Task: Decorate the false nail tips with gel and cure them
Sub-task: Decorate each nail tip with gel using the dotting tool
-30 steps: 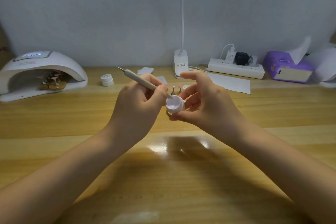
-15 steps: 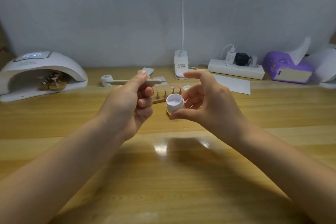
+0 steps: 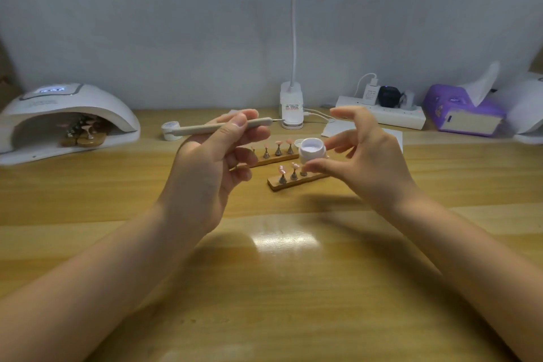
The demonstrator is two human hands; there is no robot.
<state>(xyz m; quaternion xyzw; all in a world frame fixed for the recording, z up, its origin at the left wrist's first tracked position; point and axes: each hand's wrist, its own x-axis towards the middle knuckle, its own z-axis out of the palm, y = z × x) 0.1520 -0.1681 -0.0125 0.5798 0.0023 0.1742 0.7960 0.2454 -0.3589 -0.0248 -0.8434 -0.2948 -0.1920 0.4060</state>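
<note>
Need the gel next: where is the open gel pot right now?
Head view, right of centre: the gel pot is pinched in the right hand, above the near nail stand.

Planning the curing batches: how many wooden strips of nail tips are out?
3: the far strip and the near strip mid-table, and one strip inside the curing lamp. Hands may hide parts.

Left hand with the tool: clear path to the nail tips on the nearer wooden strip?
Probably yes. The left hand holds the tool just left of the nearer strip; only the right hand and gel jar crowd its right end.
</note>
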